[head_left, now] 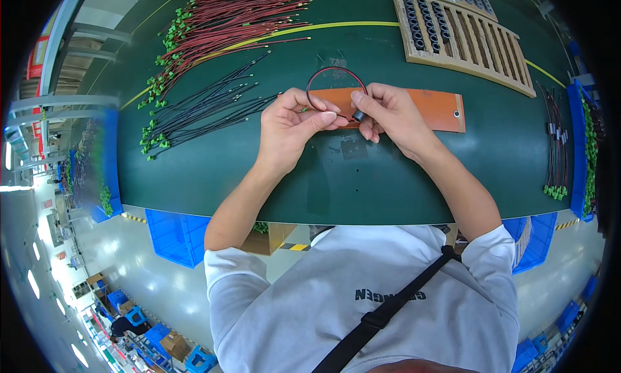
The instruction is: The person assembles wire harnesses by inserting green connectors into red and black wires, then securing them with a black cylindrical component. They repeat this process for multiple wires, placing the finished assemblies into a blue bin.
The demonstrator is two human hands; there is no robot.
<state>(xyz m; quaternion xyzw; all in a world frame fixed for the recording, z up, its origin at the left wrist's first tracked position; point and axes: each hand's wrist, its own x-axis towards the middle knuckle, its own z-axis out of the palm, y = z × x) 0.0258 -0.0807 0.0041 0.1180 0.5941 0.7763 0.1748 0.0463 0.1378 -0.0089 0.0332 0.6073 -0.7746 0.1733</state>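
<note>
Over the middle of the table, my left hand (288, 128) is closed, thumb and fingers pinching a thin red-and-black wire (336, 68) near its end. The wire arches up in a loop between my two hands. My right hand (396, 117) is closed around a small black cylindrical part (358, 116), where the wire tip points at its near-left end. Whether the wire enters the part is too small to tell. Beneath both hands lies a flat orange-brown board (436, 109) with a pale strip at its right end.
Red wires (239, 17) with green connectors are piled at the far left, black wires (210, 111) nearer. Wooden racks (462, 43) at the far right hold black cylindrical parts. More wires (555, 140) lie at the right edge, beside a blue bin (576, 108). The green table (401, 185) ends before my torso.
</note>
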